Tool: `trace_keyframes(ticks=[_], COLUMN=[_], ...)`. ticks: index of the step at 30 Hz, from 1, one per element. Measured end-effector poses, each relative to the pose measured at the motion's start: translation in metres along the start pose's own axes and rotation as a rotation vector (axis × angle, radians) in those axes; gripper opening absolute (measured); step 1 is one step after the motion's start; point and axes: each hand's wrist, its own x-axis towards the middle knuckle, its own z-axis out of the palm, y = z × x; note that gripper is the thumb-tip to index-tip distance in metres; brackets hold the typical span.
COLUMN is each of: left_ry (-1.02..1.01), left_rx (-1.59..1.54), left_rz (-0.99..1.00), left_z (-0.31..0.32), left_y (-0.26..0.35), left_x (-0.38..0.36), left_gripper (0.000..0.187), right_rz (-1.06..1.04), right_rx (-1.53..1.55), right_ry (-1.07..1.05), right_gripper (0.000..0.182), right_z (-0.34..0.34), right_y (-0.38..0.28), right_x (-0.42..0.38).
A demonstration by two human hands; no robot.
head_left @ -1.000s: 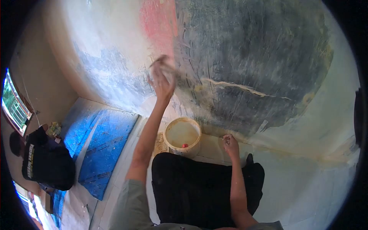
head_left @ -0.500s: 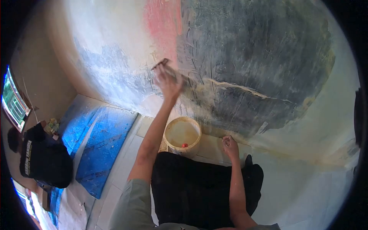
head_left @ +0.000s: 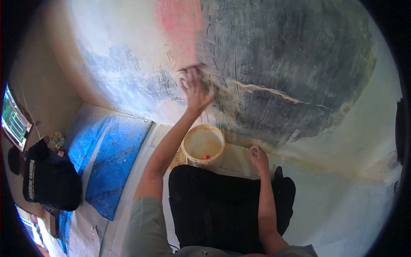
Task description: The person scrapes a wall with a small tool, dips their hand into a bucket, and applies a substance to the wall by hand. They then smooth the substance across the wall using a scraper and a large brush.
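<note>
My left hand (head_left: 196, 91) is raised against the wall (head_left: 282, 64) and grips a flat scraper (head_left: 193, 67), whose blade lies on the dark grey patch beside a pink patch (head_left: 180, 25). My right hand (head_left: 258, 156) rests low near the floor with its fingers curled; whether it holds something small I cannot tell. A cream bucket (head_left: 203, 147) with a small red thing inside stands on the floor between my arms, just beyond my black-clad knees (head_left: 222, 205).
Blue sheets (head_left: 111, 158) lie on the floor at the left. Another person in a black shirt (head_left: 49, 180) crouches at the far left near a window (head_left: 15, 122). A pale crack line (head_left: 274, 94) runs across the wall.
My left hand has swept the scraper rightward along the wall, from the pale area onto the dark grey patch. My right hand and the bucket have stayed put.
</note>
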Motion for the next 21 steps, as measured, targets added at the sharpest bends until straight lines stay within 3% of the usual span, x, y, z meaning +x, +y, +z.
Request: trace_keyframes(ticks=[1,2,3,5,6,7,9,10,11,13,15,17,19,20,21], left_ry=[0.049,-0.080,-0.085,0.059,0.079,0.082,-0.188,-0.198,-0.087,0.070,-0.393,-0.330,0.019,0.126,0.117], left_rx=[-0.083,-0.007,-0.003,-0.153,-0.010,-0.009,-0.021,0.046,0.081,-0.070,0.013,-0.101,-0.045,-0.163,-0.168], left_rz=[0.094,0.218,0.216,-0.380,-0.179,-0.194,0.160,0.149,-0.046,-0.163,0.264,0.340,-0.008,-0.191,-0.198], left_z=[-0.002,-0.007,-0.010,-0.014,-0.011,-0.012,-0.021,-0.021,-0.012,-0.007,-0.016,-0.015,0.000,0.006,0.004], left_y=[0.013,0.006,0.000,-0.011,-0.010,-0.010,-0.006,-0.025,-0.033,-0.018,0.002,0.003,-0.008,0.005,0.010], left_x=[-0.005,-0.009,-0.010,-0.004,-0.009,-0.019,-0.033,-0.031,-0.028,-0.026,-0.038,-0.035,-0.033,-0.038,-0.049], left_gripper=[0.073,0.077,0.077,0.083,0.082,0.082,0.082,0.083,0.085,0.082,0.082,0.080,0.077,0.072,0.072], right_rz=[-0.065,-0.070,-0.049,-0.027,-0.031,-0.040,-0.053,-0.051,-0.046,-0.042,-0.024,0.007,-0.019,-0.007,0.075], right_rx=[-0.023,-0.027,-0.017,0.006,0.009,-0.007,-0.042,-0.054,-0.044,-0.056,-0.067,-0.062,-0.056,-0.061,-0.064], right_ry=[0.038,0.037,0.025,0.009,0.005,0.000,0.016,0.029,0.025,0.003,-0.013,-0.029,-0.057,-0.058,-0.112], right_gripper=[0.018,0.018,0.018,0.019,0.019,0.019,0.018,0.017,0.017,0.016,0.016,0.016,0.016,0.016,0.018], right_z=[-0.005,-0.007,-0.007,0.000,0.001,-0.004,-0.009,-0.005,-0.002,-0.005,-0.003,0.002,-0.005,-0.008,-0.014], right_y=[0.000,0.000,-0.001,-0.004,-0.005,-0.004,-0.002,-0.002,-0.002,-0.004,0.000,0.007,0.001,-0.005,-0.021], right_x=[0.003,0.006,0.004,0.004,0.004,0.004,0.007,0.004,0.004,0.006,0.008,0.008,0.006,0.003,-0.002])
